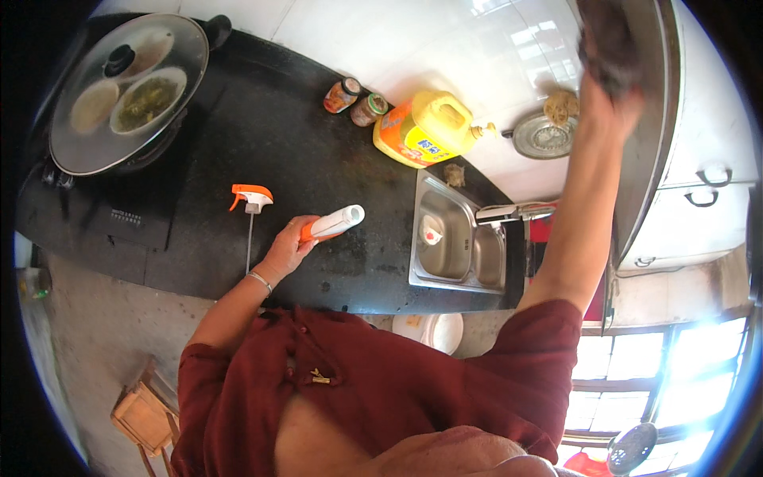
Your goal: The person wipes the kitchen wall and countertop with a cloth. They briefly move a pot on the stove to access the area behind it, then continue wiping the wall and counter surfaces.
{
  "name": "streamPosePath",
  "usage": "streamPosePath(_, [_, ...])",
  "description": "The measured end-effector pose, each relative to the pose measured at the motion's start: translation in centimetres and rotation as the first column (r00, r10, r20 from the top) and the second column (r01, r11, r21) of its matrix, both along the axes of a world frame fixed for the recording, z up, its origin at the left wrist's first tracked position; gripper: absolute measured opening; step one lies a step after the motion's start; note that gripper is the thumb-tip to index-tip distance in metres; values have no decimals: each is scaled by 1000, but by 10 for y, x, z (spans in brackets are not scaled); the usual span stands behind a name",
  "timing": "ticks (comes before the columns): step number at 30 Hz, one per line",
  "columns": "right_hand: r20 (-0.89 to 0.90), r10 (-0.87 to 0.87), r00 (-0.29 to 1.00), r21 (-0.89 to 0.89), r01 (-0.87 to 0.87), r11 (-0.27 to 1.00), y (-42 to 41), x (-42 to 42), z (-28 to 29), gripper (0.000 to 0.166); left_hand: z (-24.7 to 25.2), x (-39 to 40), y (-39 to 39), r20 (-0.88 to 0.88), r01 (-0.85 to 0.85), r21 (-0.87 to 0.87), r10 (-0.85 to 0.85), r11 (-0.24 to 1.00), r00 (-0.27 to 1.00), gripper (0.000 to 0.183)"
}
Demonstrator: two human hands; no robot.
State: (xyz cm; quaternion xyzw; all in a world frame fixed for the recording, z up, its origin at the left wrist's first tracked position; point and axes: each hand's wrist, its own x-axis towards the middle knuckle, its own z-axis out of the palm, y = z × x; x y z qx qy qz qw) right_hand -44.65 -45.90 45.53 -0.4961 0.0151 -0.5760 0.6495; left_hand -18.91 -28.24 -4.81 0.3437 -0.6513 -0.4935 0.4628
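Note:
My left hand [289,245] holds a white and orange bottle [335,225] above the black countertop, its open mouth tilted up to the right. An orange and white trigger spray head [253,197] with a long dip tube lies on the counter, left of that hand and apart from the bottle. Raised at the upper right, my right hand [614,107] grips a dark, blurred thing [611,45], perhaps a cloth, near the edge of a hood or cabinet. The fingers of that hand are partly hidden and blurred.
A large lidded pan [173,128] with several dishes inside stands at the left. Along the tiled wall are two jars [341,95] and a big yellow detergent jug [426,128]. A steel double sink [447,238] holds a small bowl. White cabinets [703,149] hang at the right.

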Motion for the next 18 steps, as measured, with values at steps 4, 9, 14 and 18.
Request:
streamPosePath(4, [-64,-671,738,-2,673,740,77,-5,-12,38,12,20,5,-22,-31,6,31,999,999,45])
streamPosePath(9, [-166,-298,940,-36,296,954,55,37,-3,43,36,67,13,-49,-179,-43,177,983,983,43])
streamPosePath(14, [-162,-148,976,-77,137,988,-73,104,19,38,48,127,14,118,-436,-93,445,895,888,42])
streamPosePath(18, [-205,-284,937,-290,219,931,-85,146,4,41,35,160,16,184,-573,-84,578,815,795,44])
